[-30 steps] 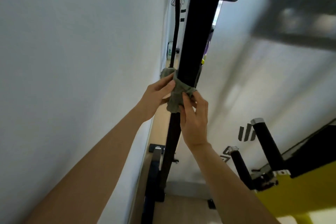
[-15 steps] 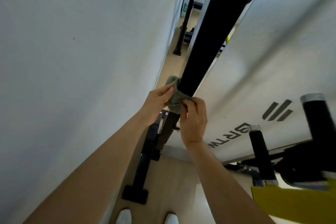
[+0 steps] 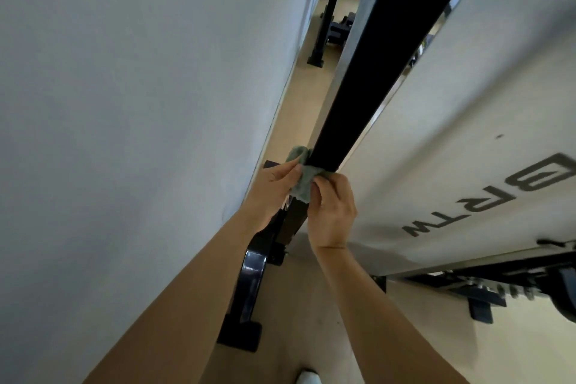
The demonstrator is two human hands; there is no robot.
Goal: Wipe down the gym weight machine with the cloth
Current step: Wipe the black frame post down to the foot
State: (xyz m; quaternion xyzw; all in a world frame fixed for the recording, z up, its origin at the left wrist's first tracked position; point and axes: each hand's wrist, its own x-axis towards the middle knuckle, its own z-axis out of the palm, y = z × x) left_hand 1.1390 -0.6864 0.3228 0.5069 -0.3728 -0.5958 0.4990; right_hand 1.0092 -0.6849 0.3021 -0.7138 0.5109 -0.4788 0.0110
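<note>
- Cloth (image 3: pixel 304 178): grey-green, wrapped round the black upright post (image 3: pixel 367 72) of the weight machine, low on the post.
- Left hand (image 3: pixel 274 185): fingers curled, gripping the cloth's left side.
- Right hand (image 3: pixel 332 212): pinching the cloth's right side.
- White panel (image 3: pixel 452 134): just right of the post.

Pale wall (image 3: pixel 140 103) filling the left side. Tan floor (image 3: pixel 299 87) running along its foot in a narrow strip. Second black post (image 3: pixel 327 6) standing farther down the strip on a small foot, with dark gear just beside it, too blurred to identify. Tip of a white shoe (image 3: pixel 308 377) at the bottom edge.
</note>
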